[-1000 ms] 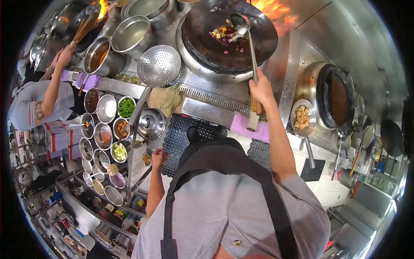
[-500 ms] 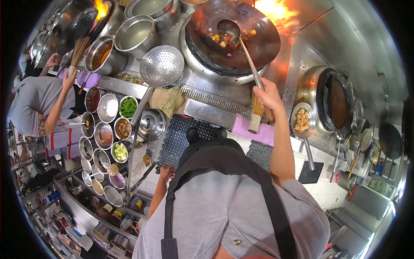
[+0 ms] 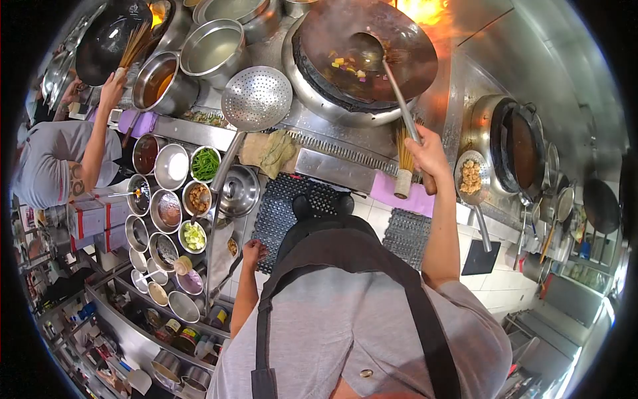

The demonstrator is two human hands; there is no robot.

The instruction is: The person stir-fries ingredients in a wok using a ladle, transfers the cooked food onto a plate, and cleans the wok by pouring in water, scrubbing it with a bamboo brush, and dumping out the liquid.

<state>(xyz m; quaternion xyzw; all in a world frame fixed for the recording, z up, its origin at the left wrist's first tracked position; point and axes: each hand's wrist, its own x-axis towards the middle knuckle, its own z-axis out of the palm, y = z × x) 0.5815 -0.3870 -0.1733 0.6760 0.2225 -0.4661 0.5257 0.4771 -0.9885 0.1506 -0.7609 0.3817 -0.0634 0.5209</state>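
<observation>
My right hand (image 3: 430,154) is closed around the handle of a long ladle (image 3: 401,93), whose bowl rests inside a large wok (image 3: 415,60). Diced yellow and purple pieces (image 3: 350,64) lie in the wok beside the ladle bowl, with steam over them. Below that hand, a bamboo brush (image 3: 403,174) stands at the stove edge, beside a purple cloth (image 3: 382,189). My left hand (image 3: 254,254) hangs near the counter's edge, its fingers loosely apart and holding nothing I can see. A spatula-like utensil and a bowl of chopped green pieces (image 3: 193,236) are to its left.
Flames (image 3: 425,10) rise behind the wok. A perforated strainer (image 3: 257,98) lies left of it; another strainer with browned pieces (image 3: 471,178) rests at right near a second wok (image 3: 525,149). Several ingredient bowls line the left counter. A co-worker (image 3: 50,159) holds a bamboo brush at far left.
The ladle bowl has shifted right in the wok, and steam now rises there. My left hand is slightly higher. The co-worker's brush is now against a raised dark wok.
</observation>
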